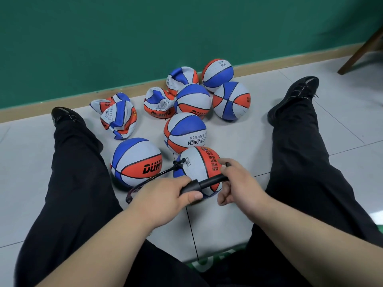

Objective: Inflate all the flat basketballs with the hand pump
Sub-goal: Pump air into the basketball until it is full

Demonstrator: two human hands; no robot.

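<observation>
Pump (207,182) lies across the near ball (196,164) on the floor — left hand (163,195) curled round its barrel, right hand (238,183) curled round the handle end. Black hose (163,171) runs to that ball's valve. Beyond that ball sit round balls (184,132) — crumpled flat balls (118,119) farther beyond it, left, near the green wall (124,38).

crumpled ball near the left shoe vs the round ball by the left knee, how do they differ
The crumpled ball is caved in and creased; the round ball is full and smooth. The crumpled ball lies farther from the pump, the round ball close beside it. The crumpled ball shows small print on white, the round ball bold black letters on orange. Both have blue, white and orange panels.
</observation>
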